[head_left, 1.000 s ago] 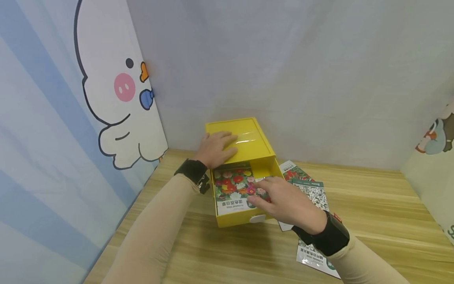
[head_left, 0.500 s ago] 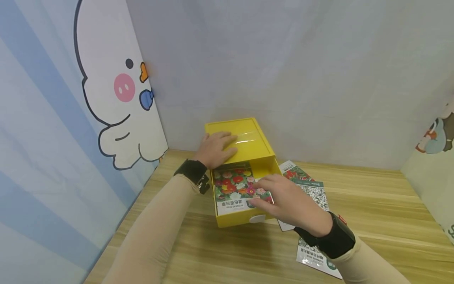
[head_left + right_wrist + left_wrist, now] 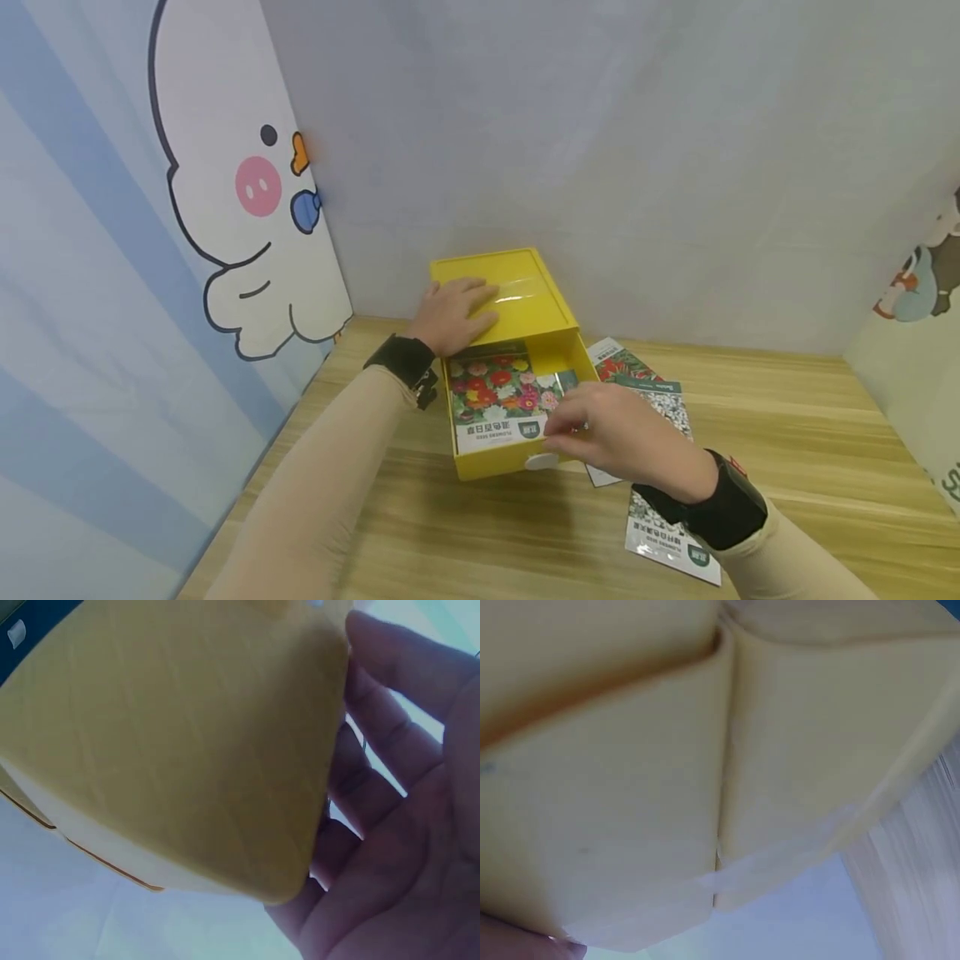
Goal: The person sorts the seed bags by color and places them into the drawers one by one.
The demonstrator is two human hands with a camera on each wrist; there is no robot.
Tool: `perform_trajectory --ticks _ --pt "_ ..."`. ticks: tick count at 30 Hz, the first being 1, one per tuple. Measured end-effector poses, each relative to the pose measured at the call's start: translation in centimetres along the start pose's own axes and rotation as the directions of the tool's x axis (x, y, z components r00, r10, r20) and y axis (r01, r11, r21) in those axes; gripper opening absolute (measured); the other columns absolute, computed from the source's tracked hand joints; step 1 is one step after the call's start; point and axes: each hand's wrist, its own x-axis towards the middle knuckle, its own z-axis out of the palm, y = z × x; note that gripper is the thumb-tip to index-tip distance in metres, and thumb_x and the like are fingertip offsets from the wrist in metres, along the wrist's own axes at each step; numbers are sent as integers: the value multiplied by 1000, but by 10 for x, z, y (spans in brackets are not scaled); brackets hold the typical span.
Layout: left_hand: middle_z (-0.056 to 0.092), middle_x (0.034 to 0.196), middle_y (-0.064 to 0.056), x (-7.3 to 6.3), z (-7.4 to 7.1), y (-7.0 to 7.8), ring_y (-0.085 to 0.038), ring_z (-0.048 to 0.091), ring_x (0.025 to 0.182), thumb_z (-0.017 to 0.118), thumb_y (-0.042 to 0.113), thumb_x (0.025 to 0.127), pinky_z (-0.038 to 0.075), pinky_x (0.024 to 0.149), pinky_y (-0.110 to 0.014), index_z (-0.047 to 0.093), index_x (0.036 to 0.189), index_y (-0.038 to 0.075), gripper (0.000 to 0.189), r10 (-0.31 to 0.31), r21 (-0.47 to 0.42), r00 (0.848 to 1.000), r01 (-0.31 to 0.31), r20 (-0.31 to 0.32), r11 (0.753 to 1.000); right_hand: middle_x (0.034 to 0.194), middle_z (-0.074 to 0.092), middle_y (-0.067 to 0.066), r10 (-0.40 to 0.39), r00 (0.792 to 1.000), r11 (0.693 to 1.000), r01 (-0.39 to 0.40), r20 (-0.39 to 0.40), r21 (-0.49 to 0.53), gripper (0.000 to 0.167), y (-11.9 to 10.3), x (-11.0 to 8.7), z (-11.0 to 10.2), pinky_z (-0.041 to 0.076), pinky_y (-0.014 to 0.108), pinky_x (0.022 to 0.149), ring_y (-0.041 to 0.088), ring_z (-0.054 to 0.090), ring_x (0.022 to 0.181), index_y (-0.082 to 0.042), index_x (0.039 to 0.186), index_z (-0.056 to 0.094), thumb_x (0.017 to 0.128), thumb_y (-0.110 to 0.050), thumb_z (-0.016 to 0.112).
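A yellow box (image 3: 525,293) stands on the table with its drawer (image 3: 495,464) pulled out toward me. My left hand (image 3: 453,315) rests on top of the box near its left edge, fingers spread. In the drawer lies a flower seed packet (image 3: 491,392) with mixed blooms. A second packet (image 3: 567,380) beside it shows only a dark green corner and some flowers. My right hand (image 3: 611,425) hovers at the drawer's front right corner, fingers bent and thumb near the forefinger. In the right wrist view, the fingertips reach over the yellow front's rim; I cannot tell whether they pinch anything.
Right of the drawer, a red-flowered packet (image 3: 622,362) and a white-flowered packet (image 3: 667,533) lie overlapping on the wood-grain table (image 3: 795,450). The white-flowered one is partly under my right wrist. A grey curtain (image 3: 600,167) hangs behind the box, with a cartoon-printed panel (image 3: 225,208) at left.
My right hand has bent its fingers, brought thumb and forefinger closer together and shifted slightly toward the drawer's front, uncovering the second packet's green corner. My left hand stays on the box.
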Motion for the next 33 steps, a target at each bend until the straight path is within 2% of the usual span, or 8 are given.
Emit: perform_trajectory --ticks 2,4,9,12,17,20,27,33 --pt "42 166 -11 0 0 0 -34 36 156 47 42 106 12 130 -66 48 158 18 57 1 12 1000 -1 -13 1000 83 72 -12 -13 1000 1000 13 -4 -10 8 0 0 0 49 21 66 1 59 75 -22 85 81 91 -17 82" --pt "44 165 -14 1 0 0 -35 39 154 49 40 105 20 130 -62 49 157 15 57 16 14 999 -16 -52 1000 82 72 -12 -13 1000 1000 13 -6 -19 9 0 0 0 49 21 66 1 58 74 -22 85 81 91 -15 81" --pt "51 158 -21 -1 -1 -1 -39 47 147 54 34 103 38 125 -53 56 150 8 54 77 -25 986 -82 -147 996 82 72 -11 -5 1000 1000 5 1 -16 9 1 0 0 50 20 65 0 58 73 -22 86 81 90 -15 81" --pt "57 152 -21 -5 -5 -4 -38 52 143 56 34 104 41 122 -52 61 145 6 50 104 -58 986 -112 -126 992 83 72 -12 -9 1000 1000 9 6 -10 9 1 -1 1 49 20 66 0 58 74 -23 87 81 91 -15 81" --pt "56 153 -20 -14 -10 -9 -40 49 146 60 36 103 36 125 -54 61 146 6 52 147 -55 989 -148 -26 987 85 73 -12 -23 1000 1000 23 -4 -7 9 3 -2 1 50 21 66 1 60 76 -24 88 81 92 -16 80" --pt "51 158 -19 -17 -9 -11 -40 44 150 60 39 104 31 128 -55 59 148 8 54 156 -37 988 -156 0 987 86 74 -12 -29 999 1000 28 -20 -14 9 4 -3 2 52 21 68 2 63 77 -23 88 82 91 -15 81" --pt "50 160 -17 -22 -5 -12 -39 43 151 56 40 106 27 129 -59 58 150 11 53 163 -31 986 -164 -35 986 89 75 -10 -35 999 999 35 -38 -12 11 6 -6 3 55 22 70 5 66 81 -21 91 82 88 -10 82" --pt "50 160 -16 -22 1 -13 -38 42 151 54 41 107 21 129 -65 57 150 12 52 166 -1 985 -166 -50 986 86 73 -10 -35 998 999 34 -50 -25 5 7 -9 4 52 20 67 3 62 78 -18 90 82 89 -14 83"
